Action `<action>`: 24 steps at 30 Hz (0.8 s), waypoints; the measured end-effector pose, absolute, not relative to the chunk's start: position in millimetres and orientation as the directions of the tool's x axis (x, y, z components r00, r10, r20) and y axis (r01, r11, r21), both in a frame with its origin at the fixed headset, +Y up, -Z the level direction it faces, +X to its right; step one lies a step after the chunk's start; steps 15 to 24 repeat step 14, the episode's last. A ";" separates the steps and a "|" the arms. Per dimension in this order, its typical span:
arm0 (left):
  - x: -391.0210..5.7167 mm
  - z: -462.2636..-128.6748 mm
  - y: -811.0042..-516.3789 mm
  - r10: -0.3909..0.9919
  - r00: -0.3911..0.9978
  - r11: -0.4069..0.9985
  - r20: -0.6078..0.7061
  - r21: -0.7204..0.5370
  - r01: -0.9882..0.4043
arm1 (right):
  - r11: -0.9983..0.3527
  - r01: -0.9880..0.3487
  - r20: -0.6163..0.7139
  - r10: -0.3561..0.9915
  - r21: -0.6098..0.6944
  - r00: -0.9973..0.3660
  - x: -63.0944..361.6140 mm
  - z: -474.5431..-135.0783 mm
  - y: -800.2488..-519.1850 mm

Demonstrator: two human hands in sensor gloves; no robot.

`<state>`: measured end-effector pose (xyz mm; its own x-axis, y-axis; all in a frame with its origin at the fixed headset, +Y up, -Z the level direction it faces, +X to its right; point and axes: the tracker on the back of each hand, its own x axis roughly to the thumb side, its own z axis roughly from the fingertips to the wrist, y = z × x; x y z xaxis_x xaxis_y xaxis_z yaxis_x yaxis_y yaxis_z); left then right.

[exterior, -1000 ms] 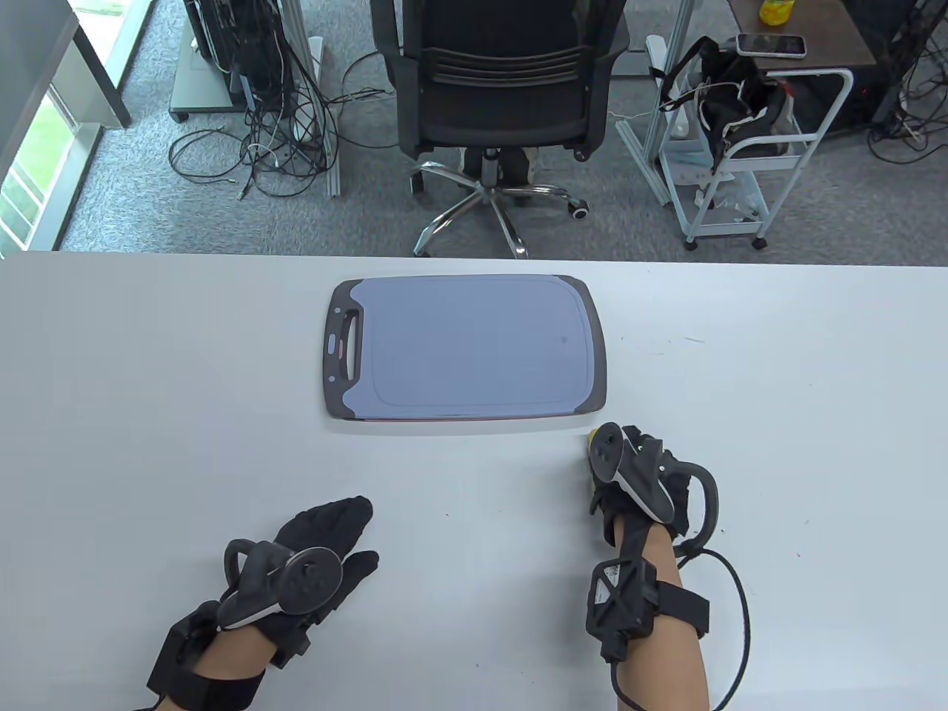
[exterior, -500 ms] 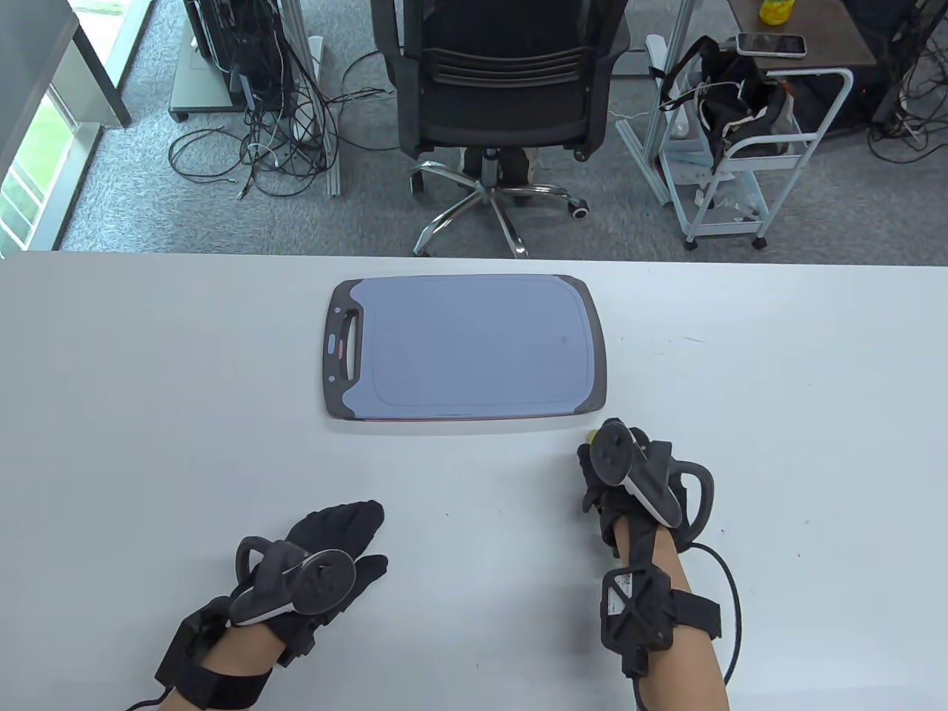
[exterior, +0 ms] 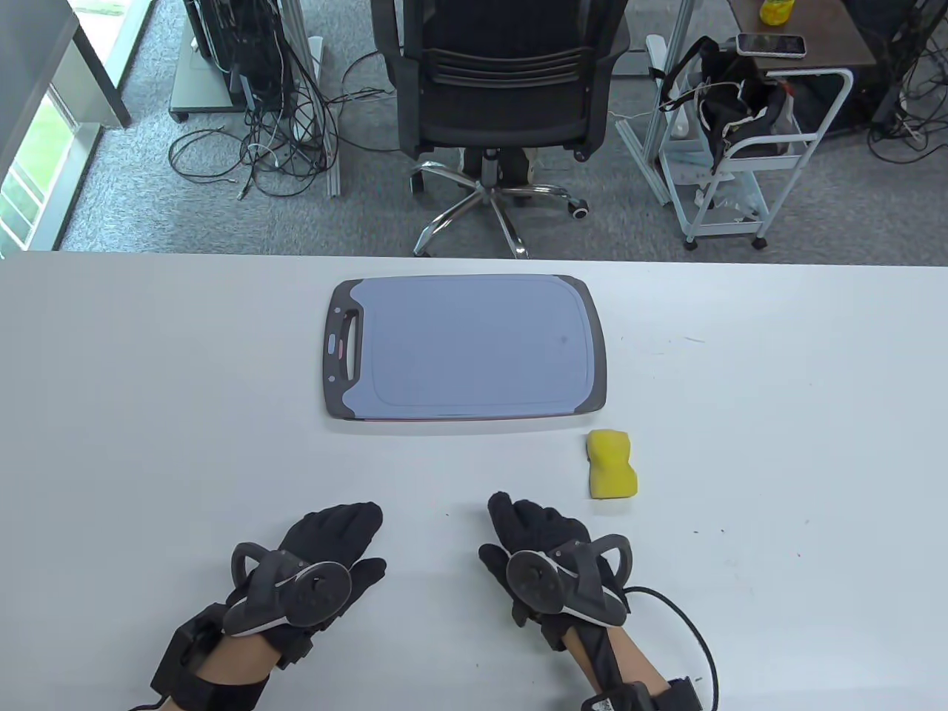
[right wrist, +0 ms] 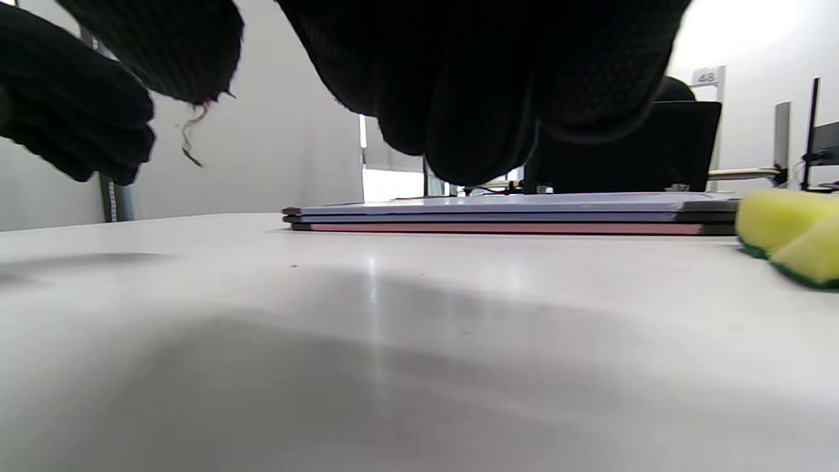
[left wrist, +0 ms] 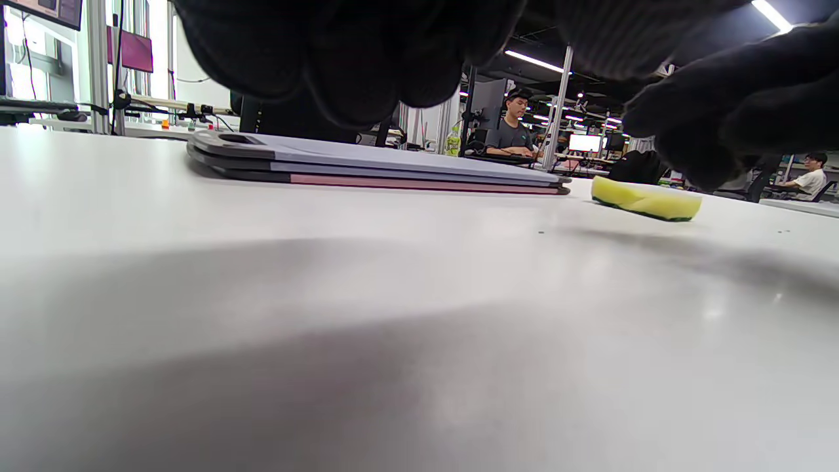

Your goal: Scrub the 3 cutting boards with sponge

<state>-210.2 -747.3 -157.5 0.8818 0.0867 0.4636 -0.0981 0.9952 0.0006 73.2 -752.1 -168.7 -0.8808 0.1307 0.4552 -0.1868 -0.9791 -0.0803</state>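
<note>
Three cutting boards (exterior: 466, 346) lie stacked flat in the middle of the white table (exterior: 148, 415), a blue-grey one on top. The wrist views show the stack (left wrist: 367, 167) (right wrist: 511, 217) edge-on with a pink board at the bottom. A yellow sponge (exterior: 612, 464) with a green underside lies free on the table just past the stack's near right corner; it also shows as sponge (left wrist: 645, 200) (right wrist: 790, 239) in both wrist views. My left hand (exterior: 337, 535) and right hand (exterior: 529, 529) rest flat near the front edge, fingers straight, holding nothing.
Beyond the table's far edge stand a black office chair (exterior: 500, 89), a white wheeled cart (exterior: 740, 148) and tangled cables (exterior: 274, 141) on the carpet. People sit at desks in the background of the left wrist view.
My right hand has let go of the sponge, pulled back and moved left to lie flat beside the left hand. The sponge stays on the table. The left hand barely shifted.
</note>
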 end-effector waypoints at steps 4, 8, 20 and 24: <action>-211.2 -155.8 -746.3 0.084 0.881 0.995 0.465 0.007 -0.099 | -0.982 -0.179 0.485 0.128 -0.060 -0.865 73.4 -162.8 -752.9; -209.9 -151.9 -746.4 0.068 0.879 0.996 0.472 0.014 -0.085 | -0.973 -0.230 0.492 0.182 -0.037 -0.851 77.0 -163.8 -752.2; -210.9 -150.0 -744.8 0.063 0.878 0.996 0.474 0.025 -0.085 | -0.972 -0.235 0.512 0.189 -0.025 -0.838 73.7 -164.8 -753.8; -210.9 -150.0 -744.8 0.063 0.878 0.996 0.474 0.025 -0.085 | -0.972 -0.235 0.512 0.189 -0.025 -0.838 73.7 -164.8 -753.8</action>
